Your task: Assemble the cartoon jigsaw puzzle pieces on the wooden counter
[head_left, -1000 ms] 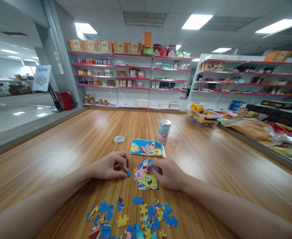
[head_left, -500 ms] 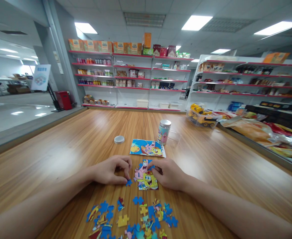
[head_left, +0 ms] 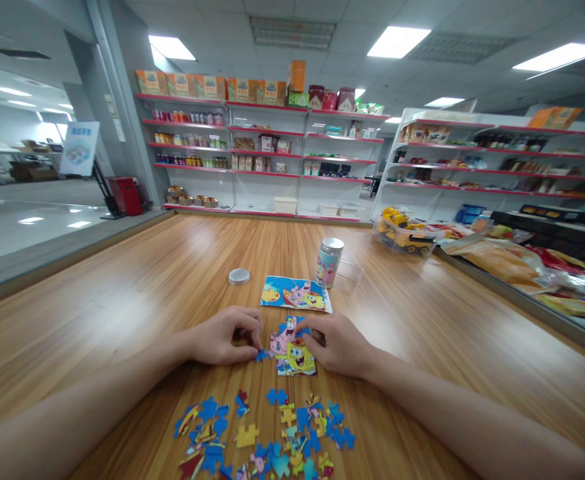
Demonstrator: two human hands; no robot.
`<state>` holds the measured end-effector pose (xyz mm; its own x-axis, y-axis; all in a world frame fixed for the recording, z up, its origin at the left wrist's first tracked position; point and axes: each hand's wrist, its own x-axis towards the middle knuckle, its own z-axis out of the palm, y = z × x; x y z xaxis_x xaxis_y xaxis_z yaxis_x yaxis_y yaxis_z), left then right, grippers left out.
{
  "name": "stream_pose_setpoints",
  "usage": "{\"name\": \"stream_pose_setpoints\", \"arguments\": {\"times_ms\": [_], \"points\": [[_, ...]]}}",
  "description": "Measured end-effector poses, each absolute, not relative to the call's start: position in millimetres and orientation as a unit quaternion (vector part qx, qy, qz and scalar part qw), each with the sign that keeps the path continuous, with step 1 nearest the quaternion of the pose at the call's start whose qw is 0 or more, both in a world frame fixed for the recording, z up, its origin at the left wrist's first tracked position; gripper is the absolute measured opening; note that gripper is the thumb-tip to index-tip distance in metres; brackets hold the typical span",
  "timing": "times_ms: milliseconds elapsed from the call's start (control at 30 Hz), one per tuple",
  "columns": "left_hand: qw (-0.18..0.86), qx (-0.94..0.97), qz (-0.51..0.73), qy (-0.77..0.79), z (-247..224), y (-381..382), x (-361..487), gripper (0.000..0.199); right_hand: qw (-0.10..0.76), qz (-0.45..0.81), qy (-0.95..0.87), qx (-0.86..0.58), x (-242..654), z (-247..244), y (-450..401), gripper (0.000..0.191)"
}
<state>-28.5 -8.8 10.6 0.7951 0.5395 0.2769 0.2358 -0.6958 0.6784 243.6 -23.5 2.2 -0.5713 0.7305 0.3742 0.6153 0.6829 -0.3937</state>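
A partly joined jigsaw puzzle (head_left: 295, 353) with a pink and a yellow cartoon figure lies in front of me. My left hand (head_left: 230, 335) is at its left, thumb and fingertips closed on a small blue puzzle piece (head_left: 260, 355) close to the puzzle's left edge. From the right, my right hand (head_left: 340, 343) rests with bent fingers on the puzzle's upper right part; its fingertips touch the surface, and whether a piece is under them is hidden. Just beyond the puzzle lies a picture card (head_left: 296, 294) showing the same figures.
Several loose puzzle pieces (head_left: 212, 453) are spread nearer to me. Behind the card stand a cartoon-printed can (head_left: 329, 263) and a round lid (head_left: 239, 276). A clear bin with toy trucks (head_left: 405, 232) and snack bags (head_left: 537, 273) sit at the right. Stocked shelves (head_left: 267, 157) line the back.
The left hand has shifted slightly, bringing the blue piece nearer the joined puzzle. The right hand stays on the puzzle. The camera view has tilted a little.
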Motion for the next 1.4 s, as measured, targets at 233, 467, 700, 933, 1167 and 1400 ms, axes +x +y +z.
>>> {"name": "stream_pose_setpoints", "arguments": {"times_ms": [233, 467, 700, 933, 1167, 1400], "points": [[0.312, 0.899, 0.222, 0.210, 11.1, -9.0, -30.1, 0.005, 0.254, 0.118, -0.873, -0.400, 241.4, 5.0, -25.1, 0.018], [0.316, 0.899, 0.220, 0.207, 11.3, -9.0, -31.2, 0.009, 0.252, 0.101, -0.876, -0.399, 241.0, 5.1, -25.6, 0.017], [0.295, 0.911, 0.212, 0.196, 10.3, -6.2, -30.5, 0.008, 0.246, 0.111, -0.875, -0.402, 242.0, 4.9, -25.3, 0.017], [0.338, 0.915, 0.143, 0.167, 21.5, -17.4, -22.5, 0.013, 0.244, 0.114, -0.875, -0.402, 243.2, 5.1, -24.4, 0.018], [0.339, 0.916, 0.096, 0.190, 17.7, -24.5, -19.6, 0.005, 0.244, 0.114, -0.876, -0.400, 242.7, 5.9, -25.3, 0.018], [0.387, 0.900, 0.089, 0.180, 18.9, -25.3, -17.9, 0.013, 0.242, 0.109, -0.876, -0.402, 242.9, 3.7, -24.1, 0.017]]}}
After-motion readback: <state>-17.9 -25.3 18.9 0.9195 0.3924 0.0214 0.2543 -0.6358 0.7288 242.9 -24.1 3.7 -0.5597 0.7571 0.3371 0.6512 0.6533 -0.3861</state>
